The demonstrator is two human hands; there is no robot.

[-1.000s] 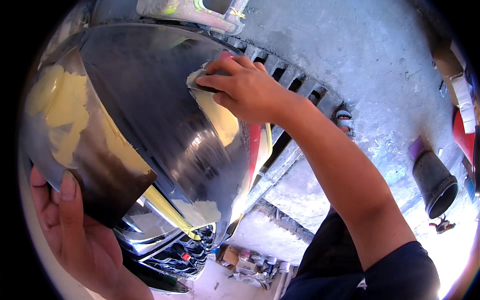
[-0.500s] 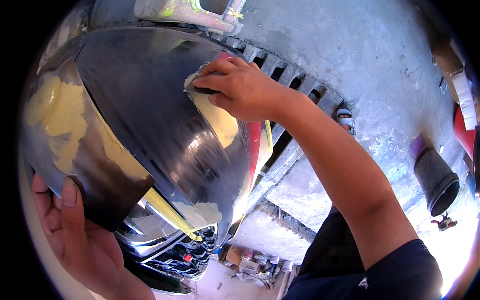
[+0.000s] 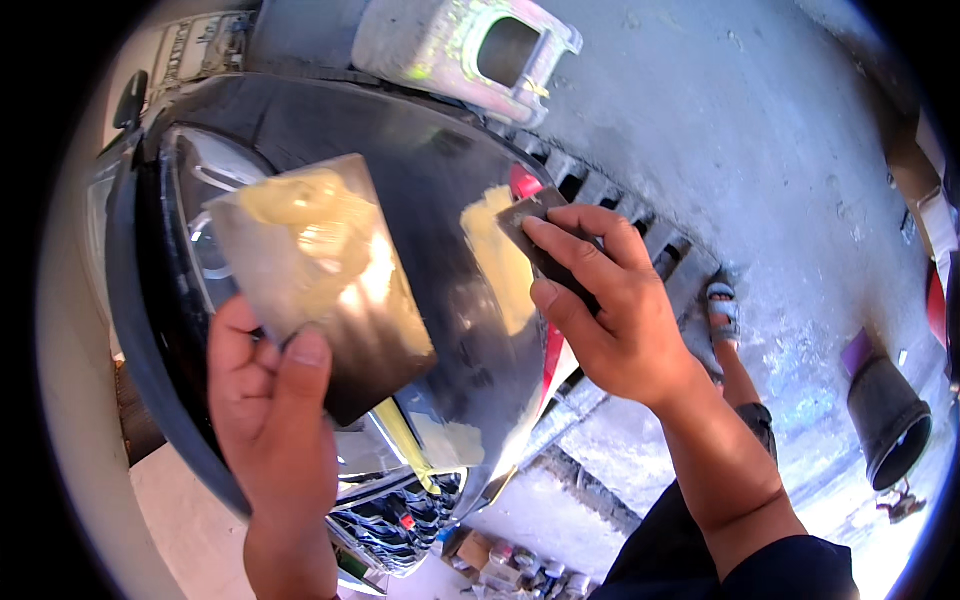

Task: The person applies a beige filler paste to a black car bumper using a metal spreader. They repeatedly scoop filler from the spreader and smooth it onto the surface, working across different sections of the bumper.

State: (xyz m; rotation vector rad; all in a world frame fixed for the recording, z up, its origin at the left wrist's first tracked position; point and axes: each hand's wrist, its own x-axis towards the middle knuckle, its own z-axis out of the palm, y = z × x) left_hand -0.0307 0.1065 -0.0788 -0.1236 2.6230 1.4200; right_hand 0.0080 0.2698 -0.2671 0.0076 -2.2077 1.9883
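My left hand (image 3: 275, 400) grips the lower edge of a flat rectangular mixing plate (image 3: 370, 370), thumb on top. Yellow filler putty (image 3: 310, 225) is smeared over the plate's upper part. A small dark putty spreader (image 3: 530, 220) is pinched in my right hand (image 3: 620, 310), just right of a yellow filler patch (image 3: 490, 235) on the dark car body (image 3: 430, 165). Whether the spreader touches the car I cannot tell. Lower down, a paler filler patch (image 3: 452, 442) lies beside yellow masking tape (image 3: 402, 440). The plate hides part of the car.
Behind the car lies a paint-stained plastic stool (image 3: 420, 55). A slotted drain cover (image 3: 655, 235) runs along the car's right side. A sandalled foot (image 3: 722, 312) stands on the concrete floor; farther right is a black bucket (image 3: 885, 425). Boxes and cans (image 3: 505, 570) sit at the bottom.
My right hand has drawn the spreader off the filler patch, toward the right. The left hand has brought the plate rightward over the car. My view has shifted, showing the headlight and more of the stool.
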